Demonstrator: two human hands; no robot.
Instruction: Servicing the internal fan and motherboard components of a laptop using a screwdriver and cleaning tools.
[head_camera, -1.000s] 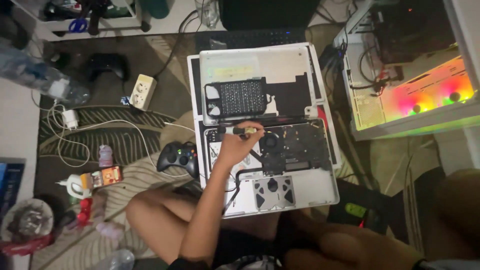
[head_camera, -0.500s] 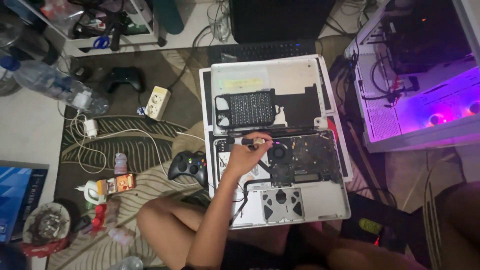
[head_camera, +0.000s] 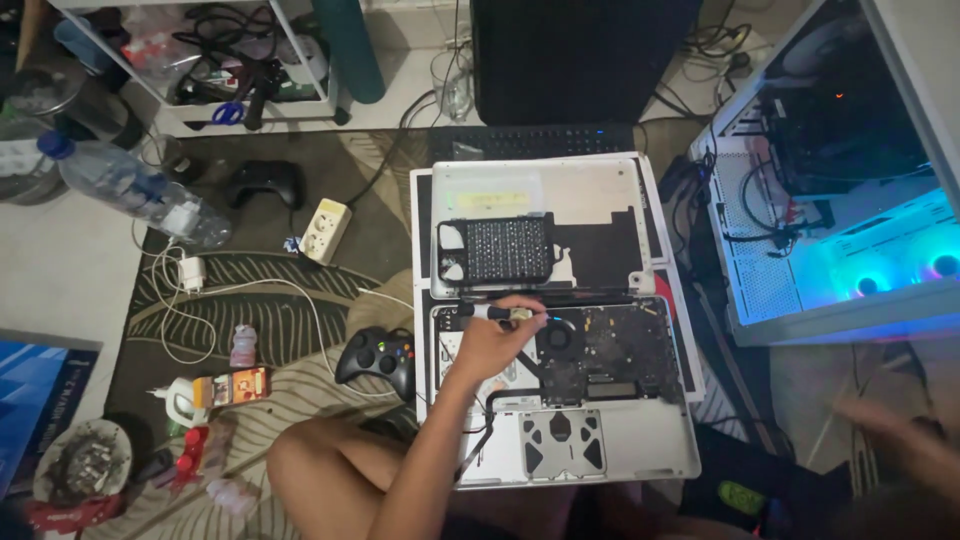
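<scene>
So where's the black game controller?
In the head view the black game controller lies on the patterned rug, just left of the opened laptop, near the person's left hand and knee.

There is one view only — a camera on the person's head, looking almost straight down at the floor from sitting height, the opened laptop (head_camera: 560, 400) in the centre — near, slightly below the middle.

Left hand (head_camera: 492, 345) gripping a slim dark screwdriver (head_camera: 497, 313) over the opened silver laptop (head_camera: 640, 455); black game controller (head_camera: 377, 357) just beside; right hand (head_camera: 900, 440) blurred.
</scene>
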